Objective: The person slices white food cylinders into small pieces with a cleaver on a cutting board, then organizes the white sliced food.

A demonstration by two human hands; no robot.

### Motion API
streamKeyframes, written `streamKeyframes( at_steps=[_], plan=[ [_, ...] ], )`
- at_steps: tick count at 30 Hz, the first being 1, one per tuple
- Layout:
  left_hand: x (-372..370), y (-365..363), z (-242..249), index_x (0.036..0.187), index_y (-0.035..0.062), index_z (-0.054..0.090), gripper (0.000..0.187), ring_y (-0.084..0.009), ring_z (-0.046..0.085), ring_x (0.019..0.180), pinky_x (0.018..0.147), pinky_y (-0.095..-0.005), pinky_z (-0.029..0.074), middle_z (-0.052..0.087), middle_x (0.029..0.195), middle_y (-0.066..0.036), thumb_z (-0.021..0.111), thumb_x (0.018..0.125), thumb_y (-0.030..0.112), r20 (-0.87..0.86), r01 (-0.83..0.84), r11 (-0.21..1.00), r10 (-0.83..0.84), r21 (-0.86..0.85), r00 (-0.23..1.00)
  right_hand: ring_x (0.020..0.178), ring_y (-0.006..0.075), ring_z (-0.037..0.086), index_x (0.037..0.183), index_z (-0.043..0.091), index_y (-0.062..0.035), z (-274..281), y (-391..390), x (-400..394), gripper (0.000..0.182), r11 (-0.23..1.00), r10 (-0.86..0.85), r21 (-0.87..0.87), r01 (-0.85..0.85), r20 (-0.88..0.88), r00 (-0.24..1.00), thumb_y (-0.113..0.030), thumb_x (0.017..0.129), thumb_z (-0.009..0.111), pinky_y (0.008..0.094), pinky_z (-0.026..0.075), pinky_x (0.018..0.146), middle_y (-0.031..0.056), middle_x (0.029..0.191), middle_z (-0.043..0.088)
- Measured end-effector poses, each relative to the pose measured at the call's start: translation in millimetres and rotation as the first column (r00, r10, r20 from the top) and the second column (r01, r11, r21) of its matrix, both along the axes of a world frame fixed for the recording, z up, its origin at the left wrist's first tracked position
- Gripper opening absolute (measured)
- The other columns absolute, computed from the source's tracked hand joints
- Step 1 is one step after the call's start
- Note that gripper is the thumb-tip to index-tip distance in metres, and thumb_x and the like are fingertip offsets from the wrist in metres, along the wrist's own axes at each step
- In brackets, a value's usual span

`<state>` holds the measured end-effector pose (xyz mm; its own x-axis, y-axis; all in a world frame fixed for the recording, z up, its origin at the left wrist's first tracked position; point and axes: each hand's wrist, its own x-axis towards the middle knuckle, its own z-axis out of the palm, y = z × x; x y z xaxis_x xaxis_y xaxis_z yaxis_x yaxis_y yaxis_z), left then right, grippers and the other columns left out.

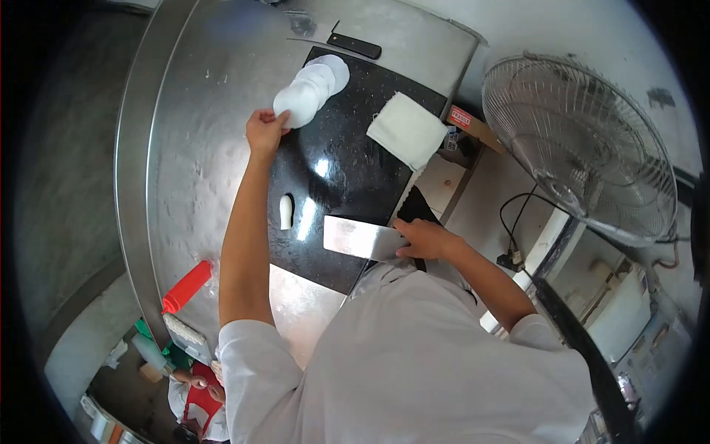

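My left hand [267,132] pinches the near edge of a round white disc [297,103], the front one of several overlapping discs at the far left corner of a black board [336,163]. In my right hand [421,238] is a cleaver, its broad shiny blade [360,237] over the board's near right part. A small white piece of dough [286,212] lies on the board's left side, apart from both hands. On the board's right edge rests a folded white cloth [407,131].
A black-handled knife [355,45] lies beyond the board on the metal table [200,140]. Left of my body is a red bottle [186,287]. A wire fan [580,148] stands at the right. Another person [201,399] is at lower left.
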<state>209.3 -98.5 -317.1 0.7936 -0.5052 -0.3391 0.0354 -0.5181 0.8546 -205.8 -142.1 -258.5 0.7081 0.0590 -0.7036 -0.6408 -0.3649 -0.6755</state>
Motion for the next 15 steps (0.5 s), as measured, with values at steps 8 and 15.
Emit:
streamKeyframes(
  at_steps=[8,15],
  plan=[
    [-40.6,88.7,38.9,0.116,-0.0019,0.066,0.026,-0.0159,0.067,0.077,0.067,-0.0288,0.055,0.071,0.100,-0.010,0.073,0.094,0.011,0.339,-0.075,0.990,0.032,0.116,0.940,0.099,0.0503,0.063,0.125,0.049,-0.0052,-4.4,-63.6,25.5,0.042,0.999,0.020,0.040,-0.029,0.209,0.978,-0.023,0.095,0.071,0.0548,0.049,0.083,0.0269,0.098,0.068],
    [-143.2,214.6,28.3,0.110,0.0011,0.069,0.025,-0.0251,0.069,0.092,0.078,-0.0333,0.056,0.070,0.105,-0.013,0.061,0.088,-0.010,0.440,-0.156,0.982,0.094,0.107,0.893,0.088,0.0516,0.066,0.119,0.046,-0.0037,20.1,-47.5,89.7,0.030,0.982,0.139,-0.176,-0.072,0.409,0.902,-0.017,0.099,0.064,0.0586,0.051,0.074,0.0269,0.089,0.068]
  ],
)
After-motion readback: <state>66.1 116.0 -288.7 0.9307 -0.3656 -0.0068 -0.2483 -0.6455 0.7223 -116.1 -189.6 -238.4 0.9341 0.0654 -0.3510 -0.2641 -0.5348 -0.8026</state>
